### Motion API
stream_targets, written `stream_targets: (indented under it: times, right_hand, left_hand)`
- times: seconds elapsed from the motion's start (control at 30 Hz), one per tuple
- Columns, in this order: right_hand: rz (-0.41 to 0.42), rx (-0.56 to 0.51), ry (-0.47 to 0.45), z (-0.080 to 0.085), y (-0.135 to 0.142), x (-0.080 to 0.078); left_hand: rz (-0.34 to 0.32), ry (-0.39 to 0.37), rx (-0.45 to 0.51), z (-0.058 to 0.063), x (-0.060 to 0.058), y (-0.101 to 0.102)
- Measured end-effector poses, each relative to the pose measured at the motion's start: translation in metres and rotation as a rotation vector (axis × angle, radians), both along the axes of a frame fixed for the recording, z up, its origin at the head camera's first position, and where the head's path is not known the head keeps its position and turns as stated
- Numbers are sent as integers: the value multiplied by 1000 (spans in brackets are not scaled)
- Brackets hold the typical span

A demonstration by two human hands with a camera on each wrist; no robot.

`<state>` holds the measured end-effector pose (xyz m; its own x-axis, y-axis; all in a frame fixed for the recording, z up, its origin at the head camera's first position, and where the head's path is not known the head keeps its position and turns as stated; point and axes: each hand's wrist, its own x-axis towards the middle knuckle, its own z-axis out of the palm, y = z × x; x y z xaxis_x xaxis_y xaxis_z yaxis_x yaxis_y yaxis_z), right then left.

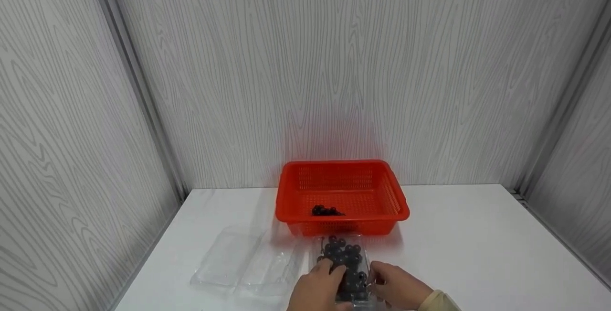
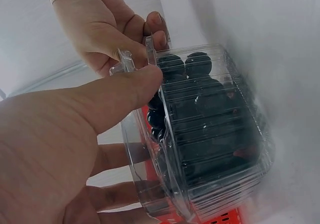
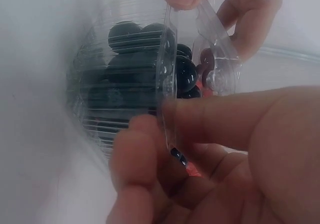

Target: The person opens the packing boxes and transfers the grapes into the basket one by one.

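A clear plastic clamshell box [image 1: 365, 259] full of dark grapes [image 1: 336, 253] sits on the white table in front of the red basket. My left hand [image 1: 315, 288] grips the box from the near left side; in the left wrist view its thumb [image 2: 142, 83] lies at the rim and its fingers reach over the lid [image 2: 136, 149]. On the right side, my right hand [image 1: 400, 286] pinches the rim of the box between thumb and fingers, as the right wrist view shows. Lid and base stand slightly apart along the edge nearest me.
Behind the box stands a red perforated basket [image 1: 334, 227] with a small bunch of grapes [image 1: 324, 210] inside. An opened, clear plastic clamshell [image 1: 229, 256] lies on the white table [image 1: 458, 244] to the left. Grey wood-grain panels [image 1: 334, 62] enclose the back and sides.
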<state>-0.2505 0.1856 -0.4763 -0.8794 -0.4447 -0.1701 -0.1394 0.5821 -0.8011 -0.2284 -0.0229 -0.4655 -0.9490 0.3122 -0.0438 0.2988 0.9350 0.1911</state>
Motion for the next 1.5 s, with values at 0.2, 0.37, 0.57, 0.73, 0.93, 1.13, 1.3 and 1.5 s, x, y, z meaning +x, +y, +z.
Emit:
stream_targets:
  times: [0.2,0.37,0.57,0.73,0.93,1.13,1.3,1.5]
  right_hand:
    - [-14,-9,-12,-2,-2,3]
    - [-30,-13,-38,-3,-3,3]
    - [-35,0,-43,-2,-4,2]
    - [-20,31,-5,-2,-3,1]
    - [-24,57,12,-2,-2,2]
    - [18,63,76,-1,0,3]
    - [17,74,79,-2,1,3]
    - [-3,67,39,0,1,2]
  left_hand:
    - [57,-11,-4,-1,4,6]
    - [43,21,-55,-3,4,8]
    - [52,-36,-35,-1,4,7]
    - [45,-32,-25,1,5,7]
    - [38,-16,-14,3,7,6]
    - [37,33,68,3,6,3]
    - [31,-6,147,3,4,0]
    - [9,-4,85,4,4,2]
